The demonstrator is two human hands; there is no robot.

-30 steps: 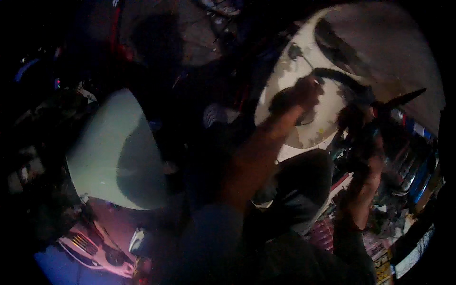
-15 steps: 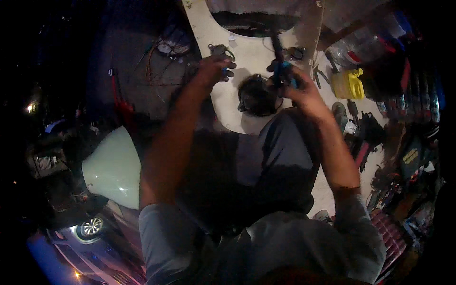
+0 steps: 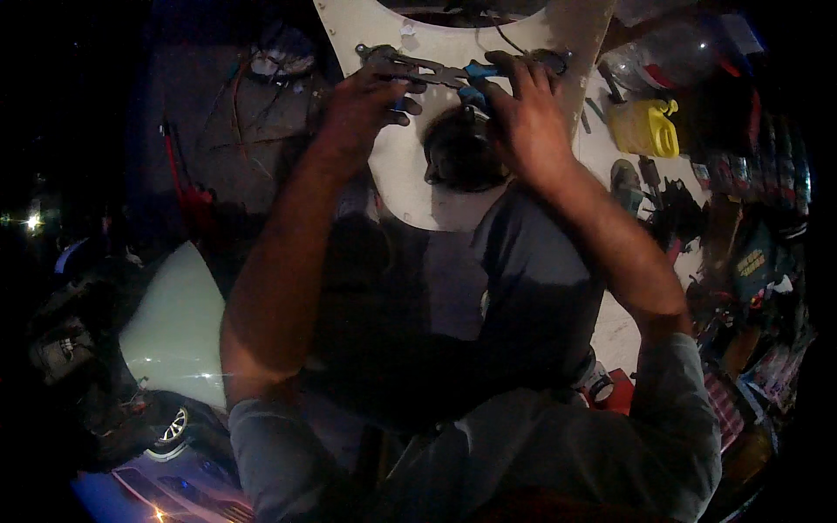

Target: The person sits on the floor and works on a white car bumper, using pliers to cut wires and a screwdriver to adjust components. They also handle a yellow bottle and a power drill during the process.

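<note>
My right hand grips long-jawed pliers with blue handles. The handles are spread apart and the jaws point left toward my left hand. That hand has its fingers curled in by the pliers' tips, with a small blue bit showing at its fingertips; what it holds is not clear. Just beyond it, a dark fitting sits at the left of a pale panel with a large curved cutout. A black rounded part lies on the panel below the pliers. Another dark fitting is partly behind my right hand.
A yellow jug stands right of the panel, among bottles and assorted tools. A pale curved piece is at the left, near a red tool. Tangled wires lie at the far left. A parked car shows at lower left.
The pliers have turned from pointing away to lying sideways, jaws leftward, and my right hand has shifted toward my left. The whole view has shifted slightly.
</note>
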